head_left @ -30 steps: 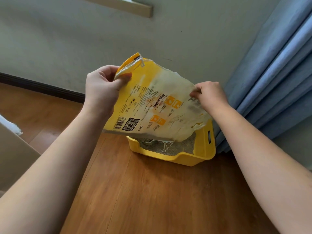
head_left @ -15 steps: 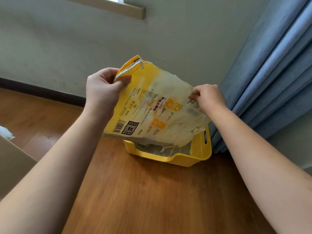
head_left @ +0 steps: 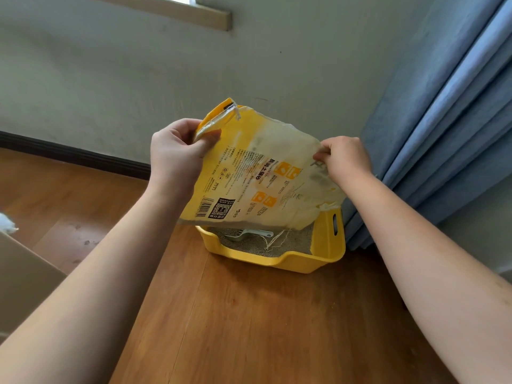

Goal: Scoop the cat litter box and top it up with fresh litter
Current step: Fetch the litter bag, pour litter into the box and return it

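The person holds a yellow litter bag (head_left: 257, 173) upside down in the air above a yellow litter box (head_left: 279, 259), its open mouth at the bottom, just over the box. The left hand (head_left: 177, 159) grips the bag's upper left corner, fingers curled round the folded edge with the thumb on the printed face. The right hand (head_left: 346, 159) pinches the bag's right edge between thumb and curled fingers. The bag looks flat and slack, and loose threads (head_left: 277, 239) hang from its mouth down toward the litter (head_left: 293, 242), a grey layer filling the box. A pale scoop (head_left: 246, 234) lies on the litter at the left of the box, partly hidden by the bag. The box sits on the wooden floor (head_left: 249, 328) close to the wall (head_left: 110, 79), just beside a blue curtain (head_left: 443, 120) on its right. A cardboard box (head_left: 25, 275) shows at the left edge.
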The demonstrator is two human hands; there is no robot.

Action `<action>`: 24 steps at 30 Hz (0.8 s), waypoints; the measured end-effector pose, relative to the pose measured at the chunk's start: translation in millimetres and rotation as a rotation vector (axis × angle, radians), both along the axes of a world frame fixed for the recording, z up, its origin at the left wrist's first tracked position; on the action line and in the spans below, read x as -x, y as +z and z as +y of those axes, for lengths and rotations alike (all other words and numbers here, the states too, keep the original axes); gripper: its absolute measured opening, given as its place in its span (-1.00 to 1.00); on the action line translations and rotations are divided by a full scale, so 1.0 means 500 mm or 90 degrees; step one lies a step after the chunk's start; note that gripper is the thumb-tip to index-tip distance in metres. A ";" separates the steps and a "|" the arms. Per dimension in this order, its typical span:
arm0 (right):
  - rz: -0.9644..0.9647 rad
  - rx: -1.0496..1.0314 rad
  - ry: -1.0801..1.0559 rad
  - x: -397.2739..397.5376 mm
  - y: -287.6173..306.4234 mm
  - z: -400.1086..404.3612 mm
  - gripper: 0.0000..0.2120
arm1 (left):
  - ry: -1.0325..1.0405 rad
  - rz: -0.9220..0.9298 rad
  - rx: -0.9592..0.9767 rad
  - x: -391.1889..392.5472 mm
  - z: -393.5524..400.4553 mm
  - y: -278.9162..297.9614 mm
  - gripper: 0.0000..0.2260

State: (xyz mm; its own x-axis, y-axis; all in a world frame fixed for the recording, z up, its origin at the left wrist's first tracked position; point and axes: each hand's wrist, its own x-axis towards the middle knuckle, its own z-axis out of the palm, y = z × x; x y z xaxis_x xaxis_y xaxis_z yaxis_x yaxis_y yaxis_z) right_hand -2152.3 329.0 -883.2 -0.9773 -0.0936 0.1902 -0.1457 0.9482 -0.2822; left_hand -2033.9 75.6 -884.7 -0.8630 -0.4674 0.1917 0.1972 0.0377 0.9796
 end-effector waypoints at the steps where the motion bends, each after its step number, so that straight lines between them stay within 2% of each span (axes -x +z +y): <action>1: 0.000 -0.001 -0.002 0.000 -0.002 0.002 -0.82 | -0.002 -0.001 0.001 0.000 0.001 0.000 -0.90; 14: 0.049 0.015 0.002 -0.006 -0.004 0.022 -0.80 | 0.004 -0.007 -0.010 0.000 0.024 -0.002 -0.96; 19: 0.044 0.025 -0.013 -0.004 -0.007 0.014 -0.79 | -0.007 -0.006 0.064 -0.010 0.024 -0.001 -0.96; 24: 0.029 0.032 -0.010 -0.005 -0.004 -0.019 -0.81 | 0.013 -0.007 0.084 -0.026 -0.001 0.009 -0.96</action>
